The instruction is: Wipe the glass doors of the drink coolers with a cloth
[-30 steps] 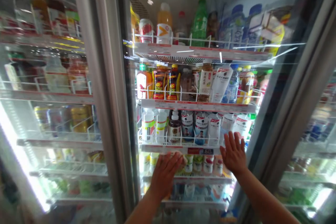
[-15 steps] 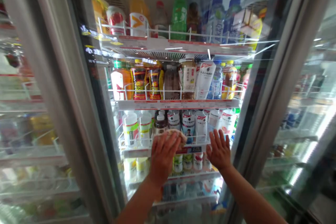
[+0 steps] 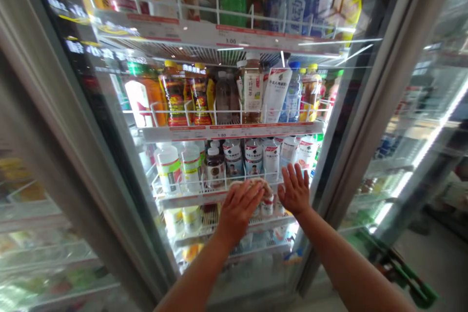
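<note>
My left hand (image 3: 238,211) presses a small crumpled cloth (image 3: 256,187) flat against the glass door (image 3: 321,107) of a drinks fridge, fingers stretched over the cloth. My right hand (image 3: 294,190) lies open and flat on the same glass just to the right, fingers spread and pointing up. Both hands sit level with the shelf of small white bottles (image 3: 252,156). Behind the glass, wire shelves hold rows of drink bottles (image 3: 252,90).
A metal door frame (image 3: 54,122) runs up the left, with another fridge door (image 3: 29,234) beyond it. A frame post (image 3: 369,122) stands on the right, with more fridge shelves (image 3: 402,156) past it. Something green (image 3: 409,278) lies on the floor at lower right.
My left hand has slid the cloth up and to the right across the glass, closer to my right hand. The view has swung right and down.
</note>
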Demonstrator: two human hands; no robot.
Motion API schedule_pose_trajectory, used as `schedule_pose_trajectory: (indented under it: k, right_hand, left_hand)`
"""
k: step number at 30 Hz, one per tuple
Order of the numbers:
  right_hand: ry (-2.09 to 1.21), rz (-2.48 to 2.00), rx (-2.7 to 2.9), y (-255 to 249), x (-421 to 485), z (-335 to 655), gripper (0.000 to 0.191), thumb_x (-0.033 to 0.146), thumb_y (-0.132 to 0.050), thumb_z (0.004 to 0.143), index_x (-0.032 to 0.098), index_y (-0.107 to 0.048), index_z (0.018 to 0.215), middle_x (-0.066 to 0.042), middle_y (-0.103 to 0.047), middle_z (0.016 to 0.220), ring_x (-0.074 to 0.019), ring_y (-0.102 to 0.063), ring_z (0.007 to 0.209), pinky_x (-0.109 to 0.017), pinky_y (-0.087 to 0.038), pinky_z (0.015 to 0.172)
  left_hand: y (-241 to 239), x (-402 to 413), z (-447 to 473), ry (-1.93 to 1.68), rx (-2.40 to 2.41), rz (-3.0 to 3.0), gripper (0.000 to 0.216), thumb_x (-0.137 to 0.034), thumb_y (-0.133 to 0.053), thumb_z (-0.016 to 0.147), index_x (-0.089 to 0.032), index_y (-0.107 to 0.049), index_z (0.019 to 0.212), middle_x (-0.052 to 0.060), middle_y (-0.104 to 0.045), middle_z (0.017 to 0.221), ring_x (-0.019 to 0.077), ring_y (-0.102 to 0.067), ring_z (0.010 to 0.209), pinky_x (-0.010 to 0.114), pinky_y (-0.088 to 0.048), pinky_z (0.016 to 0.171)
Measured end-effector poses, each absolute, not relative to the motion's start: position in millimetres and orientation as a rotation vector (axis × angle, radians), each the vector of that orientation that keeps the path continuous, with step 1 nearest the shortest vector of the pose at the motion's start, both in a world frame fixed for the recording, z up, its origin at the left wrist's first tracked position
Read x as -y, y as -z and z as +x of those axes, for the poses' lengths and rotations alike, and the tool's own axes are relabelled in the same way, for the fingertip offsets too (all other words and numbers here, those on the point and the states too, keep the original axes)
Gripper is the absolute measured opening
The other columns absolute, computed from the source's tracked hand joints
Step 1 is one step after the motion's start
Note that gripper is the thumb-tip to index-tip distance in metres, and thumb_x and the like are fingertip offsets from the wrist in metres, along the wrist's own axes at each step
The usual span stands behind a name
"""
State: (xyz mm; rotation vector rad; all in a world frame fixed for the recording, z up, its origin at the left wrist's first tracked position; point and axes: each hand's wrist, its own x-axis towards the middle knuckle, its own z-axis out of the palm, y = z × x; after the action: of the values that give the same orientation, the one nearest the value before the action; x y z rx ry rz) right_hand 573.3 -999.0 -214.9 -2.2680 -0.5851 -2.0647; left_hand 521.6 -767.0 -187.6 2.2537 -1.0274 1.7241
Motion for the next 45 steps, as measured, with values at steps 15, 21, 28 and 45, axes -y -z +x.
schedule_pose_trajectory:
  k: [15,21,28,45]
  right_hand:
    - [1.986,-2.347,0.529,221.5,1005.1,576.6,0.064,0.034,-0.045,0.097,0.021,-0.032,0.159,-0.01,-0.051,0.155,-0.0254,-0.031,0.153,-0.046,-0.016,0.128]
    - [1.971,-2.332,0.535,222.3,1006.3,576.4,0.063,0.036,-0.044,0.098,0.021,-0.034,0.158,-0.009,-0.051,0.155,-0.025,-0.029,0.154,-0.047,-0.015,0.128]
    - [2.032,-2.328,0.521,217.9,1003.9,575.1,0.064,0.036,-0.043,0.098,0.021,-0.031,0.159,-0.01,-0.051,0.154,-0.0251,-0.031,0.153,-0.047,-0.017,0.127]
    - [1.966,-2.4,0.474,223.9,1005.9,577.8,0.056,0.037,-0.041,0.098,0.022,-0.046,0.152,-0.01,-0.054,0.152,-0.0264,-0.035,0.151,-0.049,-0.018,0.127]
  left_hand:
    - [196.0,732.1,511.8,-1.815,0.878,2.24,0.042,-0.014,-0.056,0.098,-0.031,-0.064,0.135,0.002,-0.073,0.117,0.0211,-0.053,0.116,0.038,-0.04,0.109]
    - [142.0,672.9,526.9,-2.097,0.456,1.985,0.045,-0.01,-0.053,0.097,-0.024,-0.061,0.139,0.01,-0.063,0.134,0.0261,-0.045,0.127,0.046,-0.039,0.109]
    - [258.4,688.6,498.4,-1.782,0.828,2.285,0.042,-0.012,-0.059,0.094,-0.032,-0.068,0.129,0.006,-0.071,0.108,0.0212,-0.056,0.107,0.036,-0.039,0.101]
    - [232.9,693.4,509.6,-1.791,0.829,2.331,0.044,-0.014,-0.059,0.094,-0.03,-0.065,0.134,0.007,-0.071,0.113,0.0228,-0.053,0.113,0.038,-0.039,0.107]
